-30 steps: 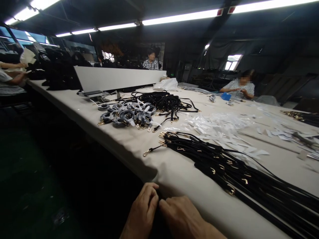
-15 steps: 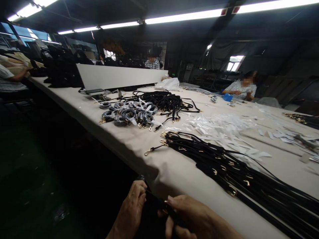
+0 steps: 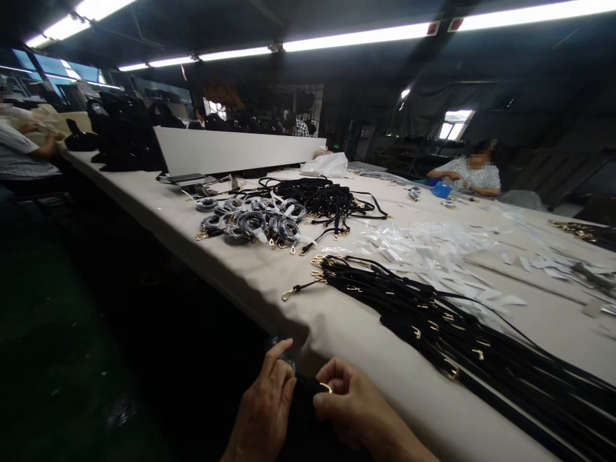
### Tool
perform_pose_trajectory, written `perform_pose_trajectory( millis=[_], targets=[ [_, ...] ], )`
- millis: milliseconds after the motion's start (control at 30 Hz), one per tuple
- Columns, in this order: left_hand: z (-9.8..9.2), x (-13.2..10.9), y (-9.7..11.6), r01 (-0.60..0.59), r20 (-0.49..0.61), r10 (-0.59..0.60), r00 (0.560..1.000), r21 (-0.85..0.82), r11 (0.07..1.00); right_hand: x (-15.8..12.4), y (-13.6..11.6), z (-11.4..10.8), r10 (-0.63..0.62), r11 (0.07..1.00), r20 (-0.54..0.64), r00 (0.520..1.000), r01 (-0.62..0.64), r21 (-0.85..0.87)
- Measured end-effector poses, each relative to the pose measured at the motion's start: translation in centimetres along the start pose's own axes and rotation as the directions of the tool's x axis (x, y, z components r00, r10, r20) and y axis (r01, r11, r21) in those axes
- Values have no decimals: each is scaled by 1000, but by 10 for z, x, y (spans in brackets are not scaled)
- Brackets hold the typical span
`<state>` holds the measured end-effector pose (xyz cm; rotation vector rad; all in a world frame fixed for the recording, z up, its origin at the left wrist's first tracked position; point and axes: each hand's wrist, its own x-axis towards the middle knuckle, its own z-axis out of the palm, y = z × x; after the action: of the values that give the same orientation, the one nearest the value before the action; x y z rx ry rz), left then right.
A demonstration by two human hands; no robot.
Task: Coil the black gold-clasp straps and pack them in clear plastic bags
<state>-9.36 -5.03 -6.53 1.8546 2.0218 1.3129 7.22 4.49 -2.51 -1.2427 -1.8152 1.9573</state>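
At the table's near edge, my left hand [image 3: 262,401] has its index finger raised and its other fingers curled against a black strap [image 3: 304,401]. The strap spans the gap between my hands, and its lower part is lost in the dark. My right hand [image 3: 353,401] pinches the strap by a small gold metal fitting [image 3: 326,387]; whether that is a buckle or a clasp I cannot make out. To the right of my hands lies a long bundle of black straps [image 3: 409,298] with gold buckles and snap hooks.
Coiled straps in plastic wrap [image 3: 253,224] lie beside a tangled heap of black straps [image 3: 322,196]. Clear plastic bags [image 3: 414,240] and white slips are scattered behind the bundle. A white board [image 3: 240,151] stands on the table [image 3: 231,273]. Co-workers sit at the far right and left.
My left index finger has lifted off the strap. My right fingers have drawn together around the gold fitting and turned upward. The view has shifted slightly.
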Motion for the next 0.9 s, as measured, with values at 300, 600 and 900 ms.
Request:
perform_pose_trajectory(
  millis=[300, 600, 900],
  targets=[
    [11, -7, 0, -9, -1, 9, 1000, 30, 1000, 1, 6, 14, -291, 908, 107, 951, 309, -282],
    [21, -26, -9, 160, -91, -161, 983, -25, 987, 16, 14, 31, -27, 807, 46, 999, -6, 591],
    [16, -30, -17, 163, 93, -156, 983, -74, 984, 20, 35, 21, -219, 888, 108, 970, 244, -390]
  ],
)
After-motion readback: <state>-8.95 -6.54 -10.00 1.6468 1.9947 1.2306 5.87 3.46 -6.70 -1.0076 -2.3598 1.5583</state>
